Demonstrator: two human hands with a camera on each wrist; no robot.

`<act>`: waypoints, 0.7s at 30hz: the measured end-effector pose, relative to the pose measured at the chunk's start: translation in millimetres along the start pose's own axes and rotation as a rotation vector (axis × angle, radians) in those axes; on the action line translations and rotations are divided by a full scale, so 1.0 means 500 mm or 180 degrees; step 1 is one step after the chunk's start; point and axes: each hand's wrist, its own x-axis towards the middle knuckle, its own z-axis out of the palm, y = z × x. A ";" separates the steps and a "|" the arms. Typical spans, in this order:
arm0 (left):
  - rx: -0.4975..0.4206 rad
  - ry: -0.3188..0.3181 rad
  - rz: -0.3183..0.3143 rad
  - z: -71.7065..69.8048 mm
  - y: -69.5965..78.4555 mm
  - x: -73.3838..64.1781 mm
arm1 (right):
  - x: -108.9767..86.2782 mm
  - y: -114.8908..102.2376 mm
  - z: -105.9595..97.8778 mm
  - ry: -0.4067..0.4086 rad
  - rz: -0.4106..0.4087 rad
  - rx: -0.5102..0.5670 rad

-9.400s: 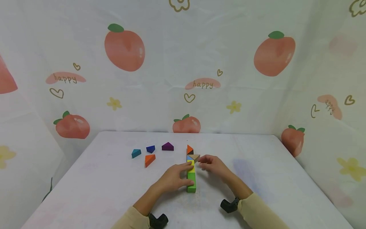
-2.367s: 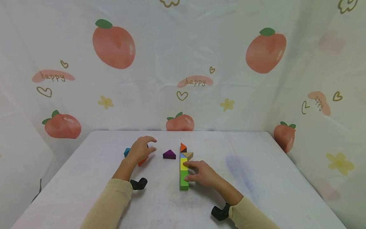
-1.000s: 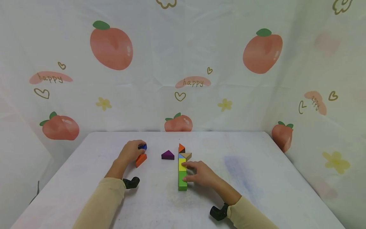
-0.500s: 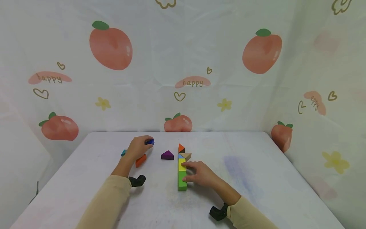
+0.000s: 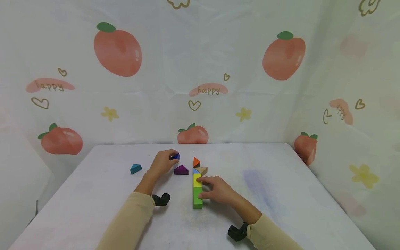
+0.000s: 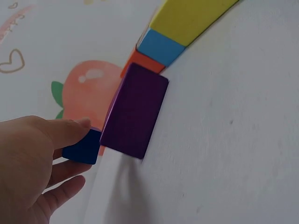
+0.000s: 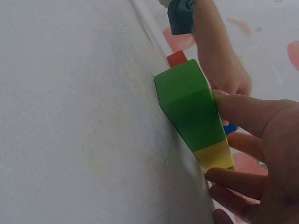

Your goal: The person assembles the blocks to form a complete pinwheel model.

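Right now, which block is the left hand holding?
The dark blue block, pinched by the left hand; the purple block and teal block lie unheld on the table.

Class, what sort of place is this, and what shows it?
Probably an indoor tabletop play or recording corner: a flat white table, a white peach-printed sheet hanging behind it, and a green rectangular block among other coloured blocks.
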 end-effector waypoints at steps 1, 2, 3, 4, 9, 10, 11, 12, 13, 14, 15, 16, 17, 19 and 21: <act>-0.0011 -0.0007 -0.0039 0.004 0.003 0.001 | 0.000 0.000 0.000 0.0000 -0.0007 -0.0003; -0.0022 -0.0010 -0.0057 0.007 0.006 0.002 | 0.000 0.001 0.001 0.0002 -0.0014 -0.0009; -0.0026 -0.0014 -0.0059 0.011 0.010 0.003 | 0.000 0.001 0.001 0.0005 -0.0029 -0.0018; -0.0021 -0.0016 -0.0046 0.014 0.012 0.005 | 0.000 0.002 0.001 0.0009 -0.0042 -0.0022; 0.0023 -0.0009 0.0061 0.031 0.025 0.010 | 0.000 0.003 0.001 0.0019 -0.0079 -0.0029; 0.0023 -0.0009 0.0064 0.034 0.028 0.011 | 0.000 0.003 0.001 0.0021 -0.0080 -0.0020; 0.0035 -0.0013 0.0072 0.037 0.030 0.011 | 0.000 0.003 0.001 0.0022 -0.0078 -0.0021; 0.0046 -0.0023 0.0063 0.040 0.033 0.012 | -0.001 0.003 0.001 0.0024 -0.0074 -0.0019; 0.0060 -0.0039 0.0054 0.042 0.036 0.013 | -0.001 0.003 0.001 0.0025 -0.0068 -0.0016; 0.0074 -0.0060 0.0034 0.044 0.038 0.013 | 0.000 0.003 0.001 0.0027 -0.0058 -0.0018; 0.0092 -0.0089 0.0011 0.047 0.040 0.014 | 0.000 0.003 0.002 0.0030 -0.0051 -0.0022; 0.0119 -0.0114 -0.0007 0.049 0.042 0.015 | 0.000 0.003 0.002 0.0030 -0.0041 -0.0026; 0.0138 -0.0138 -0.0027 0.051 0.044 0.015 | 0.000 0.002 0.002 0.0030 -0.0030 -0.0029; 0.0152 -0.0173 -0.0064 0.053 0.046 0.017 | 0.000 0.002 0.002 0.0028 -0.0020 -0.0030; 0.0155 -0.0202 -0.0084 0.055 0.049 0.019 | 0.000 0.002 0.002 0.0027 -0.0027 -0.0034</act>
